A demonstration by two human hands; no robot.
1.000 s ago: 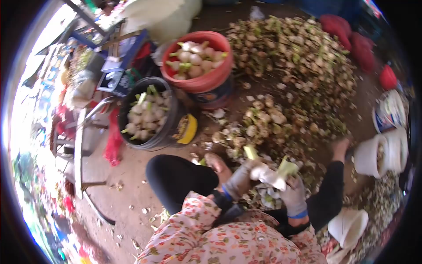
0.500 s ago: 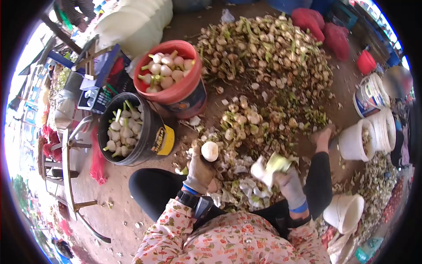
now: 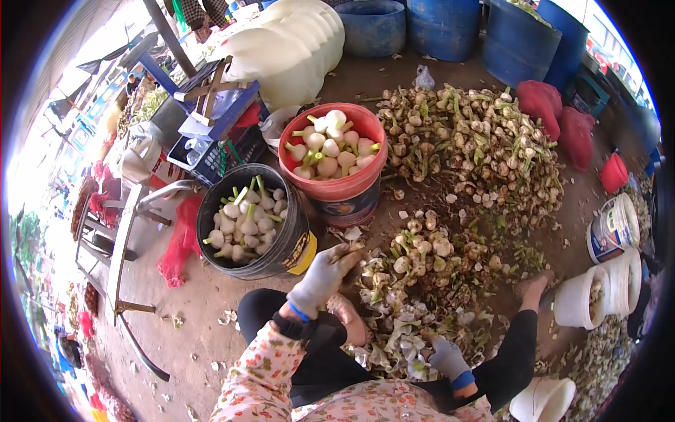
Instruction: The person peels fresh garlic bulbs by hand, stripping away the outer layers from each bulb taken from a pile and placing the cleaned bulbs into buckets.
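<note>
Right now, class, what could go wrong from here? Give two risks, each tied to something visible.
The left knee is close to the black bucket; shifting that leg might knock it and spill some white bulbs.

Loose skins lie beside the left foot, which looks bare, so standing up could perhaps mean slipping.

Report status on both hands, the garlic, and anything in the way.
Left hand forward near black bucket, grip unclear. Right hand low at the peelings, grip unclear. Garlic bulbs heaped ahead; nothing plainly in the way.
</note>
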